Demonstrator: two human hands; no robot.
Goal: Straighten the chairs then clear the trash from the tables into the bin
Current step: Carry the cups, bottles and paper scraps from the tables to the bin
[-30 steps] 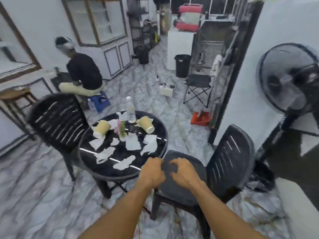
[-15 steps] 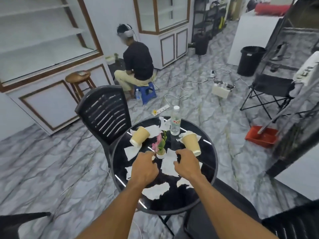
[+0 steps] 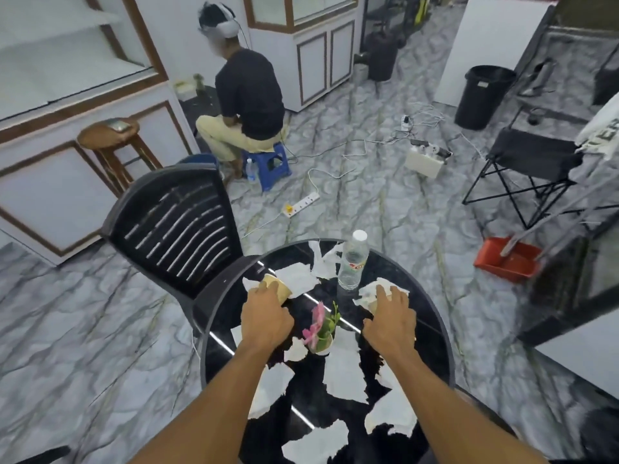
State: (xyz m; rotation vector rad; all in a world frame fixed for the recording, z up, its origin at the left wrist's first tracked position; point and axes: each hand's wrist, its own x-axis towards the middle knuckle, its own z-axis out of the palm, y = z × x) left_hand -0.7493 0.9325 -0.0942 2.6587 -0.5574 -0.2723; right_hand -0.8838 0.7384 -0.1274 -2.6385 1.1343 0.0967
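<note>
A round black glass table [image 3: 214, 333] carries several torn white paper scraps [image 3: 345, 373], a clear water bottle [image 3: 351, 262] and a small flower pot [image 3: 321, 333]. My left hand [image 3: 266, 318] grips a tan paper cup [image 3: 281, 289] lying on its side at the table's left. Across the table, a second paper cup [image 3: 370, 306] sits mostly hidden under crumpled tissue [image 3: 371, 291], and my right hand [image 3: 390, 318] closes over both. A black slatted chair [image 3: 174, 222] stands at the table's far left. The black bin [image 3: 485, 95] is on the floor at far right.
A person [image 3: 251, 95] sits on a blue stool beyond the chair. Cables and a power strip [image 3: 301, 204] lie on the marble floor. A red dustpan [image 3: 505, 262] and a folding chair [image 3: 532, 155] stand at right, a wooden stool [image 3: 110, 135] at left.
I turned from the chair seat I was holding to the table. Both hands moved forward over the table and now sit on the two paper cups.
</note>
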